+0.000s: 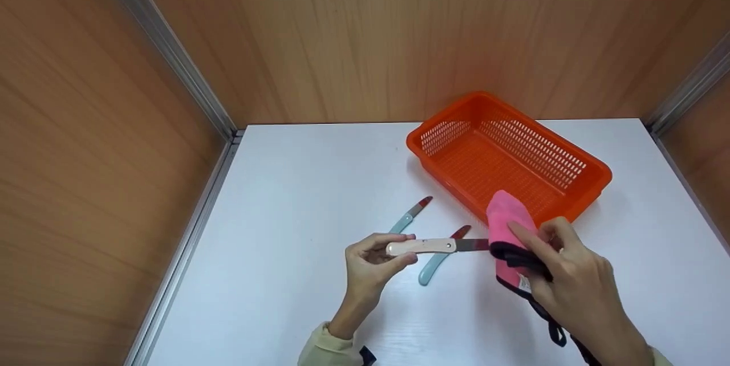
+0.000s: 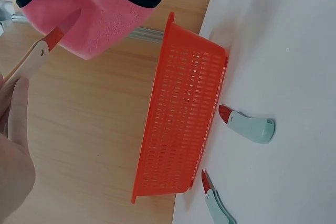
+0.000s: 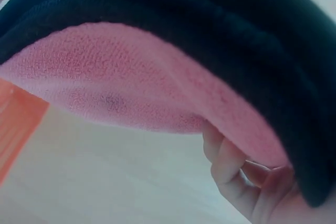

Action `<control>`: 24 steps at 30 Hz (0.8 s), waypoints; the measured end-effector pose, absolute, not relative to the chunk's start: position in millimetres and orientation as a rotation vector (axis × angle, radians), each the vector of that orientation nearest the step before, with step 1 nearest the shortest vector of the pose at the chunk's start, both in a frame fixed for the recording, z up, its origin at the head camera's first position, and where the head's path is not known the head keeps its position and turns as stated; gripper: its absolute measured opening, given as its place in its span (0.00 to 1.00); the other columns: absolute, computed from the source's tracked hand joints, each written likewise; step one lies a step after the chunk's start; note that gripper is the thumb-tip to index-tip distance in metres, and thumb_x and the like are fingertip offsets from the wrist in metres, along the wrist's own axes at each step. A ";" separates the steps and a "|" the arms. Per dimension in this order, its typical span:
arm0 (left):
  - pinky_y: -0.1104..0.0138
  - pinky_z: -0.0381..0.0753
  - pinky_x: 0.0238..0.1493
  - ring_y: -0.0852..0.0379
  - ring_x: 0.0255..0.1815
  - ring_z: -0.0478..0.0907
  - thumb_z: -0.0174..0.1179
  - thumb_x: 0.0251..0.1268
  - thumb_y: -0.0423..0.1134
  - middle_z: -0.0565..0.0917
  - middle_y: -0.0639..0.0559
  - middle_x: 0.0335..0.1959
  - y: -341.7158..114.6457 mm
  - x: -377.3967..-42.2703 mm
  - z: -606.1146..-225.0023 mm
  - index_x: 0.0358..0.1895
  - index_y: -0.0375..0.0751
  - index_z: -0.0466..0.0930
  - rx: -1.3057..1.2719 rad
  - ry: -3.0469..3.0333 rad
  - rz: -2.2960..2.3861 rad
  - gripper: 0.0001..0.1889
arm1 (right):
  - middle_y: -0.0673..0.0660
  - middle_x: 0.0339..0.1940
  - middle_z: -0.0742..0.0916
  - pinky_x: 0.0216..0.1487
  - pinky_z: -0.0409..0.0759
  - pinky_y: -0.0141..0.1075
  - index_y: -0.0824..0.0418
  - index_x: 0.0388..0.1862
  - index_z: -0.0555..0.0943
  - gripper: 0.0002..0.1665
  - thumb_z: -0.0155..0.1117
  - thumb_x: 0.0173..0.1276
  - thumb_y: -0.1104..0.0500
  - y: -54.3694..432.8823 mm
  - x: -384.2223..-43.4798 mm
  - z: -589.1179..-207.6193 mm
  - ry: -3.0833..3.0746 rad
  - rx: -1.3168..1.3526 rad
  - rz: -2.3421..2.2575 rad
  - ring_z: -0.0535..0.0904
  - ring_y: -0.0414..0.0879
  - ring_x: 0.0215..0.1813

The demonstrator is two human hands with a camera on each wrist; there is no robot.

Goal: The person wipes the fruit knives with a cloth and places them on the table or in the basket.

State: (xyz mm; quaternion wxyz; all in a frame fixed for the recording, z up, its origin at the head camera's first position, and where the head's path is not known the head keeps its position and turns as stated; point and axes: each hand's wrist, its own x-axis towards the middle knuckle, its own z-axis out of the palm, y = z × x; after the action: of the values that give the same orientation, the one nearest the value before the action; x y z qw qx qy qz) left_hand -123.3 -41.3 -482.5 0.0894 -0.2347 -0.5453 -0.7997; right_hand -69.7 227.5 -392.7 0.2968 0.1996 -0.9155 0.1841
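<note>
Pinching the white-handled knife (image 1: 428, 246) above the near table (image 1: 274, 212): left hand (image 1: 369, 269), blade rightward | right hand (image 1: 579, 277), apart from it, gripping the pink cloth (image 1: 506, 215) at that blade | two blue-handled knives (image 1: 433, 268) lying below, orange basket (image 1: 496, 163) far right

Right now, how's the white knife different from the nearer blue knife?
The white knife is held up in the left hand; the nearer blue knife lies on the table. In the head view, the white knife points right; the nearer blue knife slants toward the top right. Both have blades out.
</note>
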 end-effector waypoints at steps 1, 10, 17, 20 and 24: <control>0.58 0.86 0.35 0.41 0.39 0.83 0.68 0.49 0.23 0.83 0.31 0.39 -40.6 -123.6 -482.6 0.42 0.20 0.78 -0.699 -1.629 -2.366 0.15 | 0.56 0.31 0.74 0.13 0.68 0.23 0.55 0.52 0.84 0.32 0.75 0.42 0.66 223.1 -70.0 -393.2 -2.435 0.546 0.485 0.65 0.36 0.18; 0.55 0.85 0.35 0.40 0.39 0.83 0.68 0.49 0.22 0.83 0.30 0.39 -39.8 -124.9 -483.7 0.40 0.18 0.78 -0.690 -1.576 -2.429 0.15 | 0.54 0.30 0.71 0.15 0.61 0.18 0.50 0.51 0.84 0.35 0.82 0.38 0.62 195.9 -72.0 -399.9 -2.603 0.679 0.327 0.62 0.38 0.19; 0.58 0.86 0.34 0.45 0.37 0.84 0.69 0.47 0.22 0.84 0.31 0.37 -40.0 -125.7 -482.6 0.39 0.17 0.78 -0.723 -1.535 -2.457 0.15 | 0.53 0.29 0.69 0.15 0.57 0.19 0.47 0.51 0.83 0.34 0.80 0.41 0.62 191.1 -74.0 -405.7 -2.665 0.703 0.254 0.60 0.39 0.21; 0.58 0.86 0.34 0.46 0.36 0.85 0.69 0.47 0.21 0.83 0.30 0.37 -40.6 -125.8 -481.3 0.39 0.17 0.78 -0.747 -1.506 -2.463 0.14 | 0.54 0.30 0.71 0.15 0.64 0.21 0.47 0.51 0.83 0.35 0.81 0.40 0.61 192.0 -73.2 -406.5 -2.684 0.676 0.249 0.63 0.40 0.22; 0.58 0.86 0.33 0.45 0.37 0.85 0.68 0.46 0.20 0.84 0.32 0.37 -42.0 -125.3 -480.7 0.39 0.19 0.79 -0.732 -1.453 -2.492 0.14 | 0.56 0.33 0.74 0.18 0.76 0.29 0.47 0.52 0.83 0.39 0.84 0.35 0.59 195.3 -72.3 -407.1 -2.701 0.637 0.225 0.70 0.45 0.28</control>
State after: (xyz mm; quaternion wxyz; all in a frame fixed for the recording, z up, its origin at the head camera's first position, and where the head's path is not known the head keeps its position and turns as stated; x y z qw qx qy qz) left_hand -125.3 -42.0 -480.7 0.0826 -0.2450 -0.4864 -0.8346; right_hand -72.3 195.3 -407.1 0.1776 0.2250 -0.9547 0.0795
